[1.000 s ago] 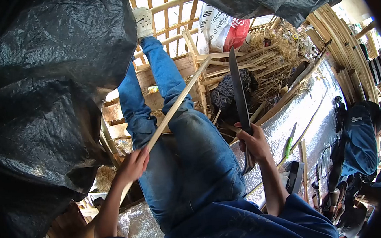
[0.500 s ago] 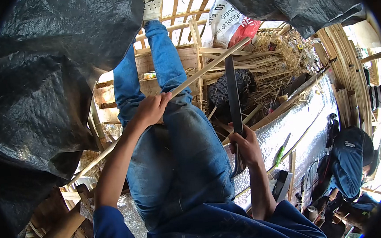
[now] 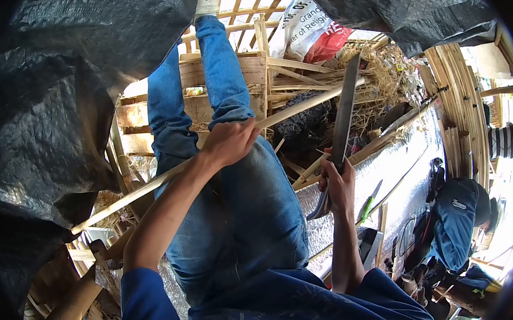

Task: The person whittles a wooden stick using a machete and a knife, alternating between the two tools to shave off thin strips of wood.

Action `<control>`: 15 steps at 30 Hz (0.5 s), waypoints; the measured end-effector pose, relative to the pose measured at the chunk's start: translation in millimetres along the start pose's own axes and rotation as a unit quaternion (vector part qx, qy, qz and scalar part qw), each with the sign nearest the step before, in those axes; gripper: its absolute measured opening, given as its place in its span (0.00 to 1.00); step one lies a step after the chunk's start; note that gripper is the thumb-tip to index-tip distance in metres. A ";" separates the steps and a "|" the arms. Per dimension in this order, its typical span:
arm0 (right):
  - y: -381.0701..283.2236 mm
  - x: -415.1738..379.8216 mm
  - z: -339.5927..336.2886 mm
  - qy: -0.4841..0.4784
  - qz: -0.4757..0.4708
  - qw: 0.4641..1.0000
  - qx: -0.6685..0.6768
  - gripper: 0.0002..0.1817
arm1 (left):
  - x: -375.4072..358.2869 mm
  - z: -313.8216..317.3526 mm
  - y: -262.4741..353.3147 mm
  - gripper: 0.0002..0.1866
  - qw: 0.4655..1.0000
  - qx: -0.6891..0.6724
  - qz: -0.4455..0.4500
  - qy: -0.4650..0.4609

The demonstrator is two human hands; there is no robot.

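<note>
My left hand (image 3: 230,143) is wrapped round a long, pale bamboo strip (image 3: 300,107) that slants across my thighs, its far end up to the right. The strip's lower end reaches out past my left forearm. In my right hand (image 3: 338,181) is the handle of a machete (image 3: 347,109), its dark blade pointing up and away. In this view the blade overlaps the strip close to its far end. A curved handle end shows below my right fist. My legs in blue jeans (image 3: 235,233) stretch out beneath both hands.
A silvery foil sheet (image 3: 397,177) lies to the right with a green-handled knife (image 3: 368,203) on it. Straw and split bamboo (image 3: 377,98) are heaped ahead. A printed sack (image 3: 313,34) stands behind. Black plastic sheeting (image 3: 34,128) hangs at left. A dark blue bag (image 3: 455,214) sits at right.
My left hand has moved right and slightly nearer with the strip, which now lies flatter. My right hand has raised the machete a little, its blade tilting right and now crossing over the strip.
</note>
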State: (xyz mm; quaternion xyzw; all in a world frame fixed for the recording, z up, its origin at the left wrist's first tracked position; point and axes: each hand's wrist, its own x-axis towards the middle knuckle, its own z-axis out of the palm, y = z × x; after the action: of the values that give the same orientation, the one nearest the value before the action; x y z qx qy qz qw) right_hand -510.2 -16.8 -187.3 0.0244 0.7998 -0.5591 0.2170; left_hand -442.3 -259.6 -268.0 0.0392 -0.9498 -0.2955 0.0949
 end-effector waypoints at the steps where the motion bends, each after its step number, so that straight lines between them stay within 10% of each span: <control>1: 1.4 2.7 1.8 -0.022 -0.010 0.999 -0.022 0.18 | 2.6 -1.7 6.5 0.15 1.000 0.016 0.018 0.015; 3: 9.0 11.7 5.1 -0.046 -0.003 0.998 -0.037 0.17 | -6.4 -7.5 13.9 0.16 0.996 0.022 -0.061 -0.064; 5: 16.1 18.0 12.5 -0.109 0.054 0.992 -0.025 0.17 | -31.4 -11.9 14.4 0.20 0.985 0.092 -0.033 0.143; 11: 28.3 18.7 26.8 -0.128 0.074 0.989 -0.021 0.19 | -166.2 -77.7 -13.8 0.21 0.920 0.264 -0.280 0.073; 15: 31.2 18.9 24.6 -0.122 0.059 0.989 -0.050 0.20 | -186.3 -92.3 -21.5 0.18 0.942 0.114 -0.314 0.023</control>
State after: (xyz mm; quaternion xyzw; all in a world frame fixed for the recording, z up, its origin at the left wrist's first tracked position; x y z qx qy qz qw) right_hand -510.6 -31.3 -228.9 -0.0077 0.7917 -0.5031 0.3466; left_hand -240.7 -304.0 -234.9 0.3530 -0.9142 -0.1987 0.0136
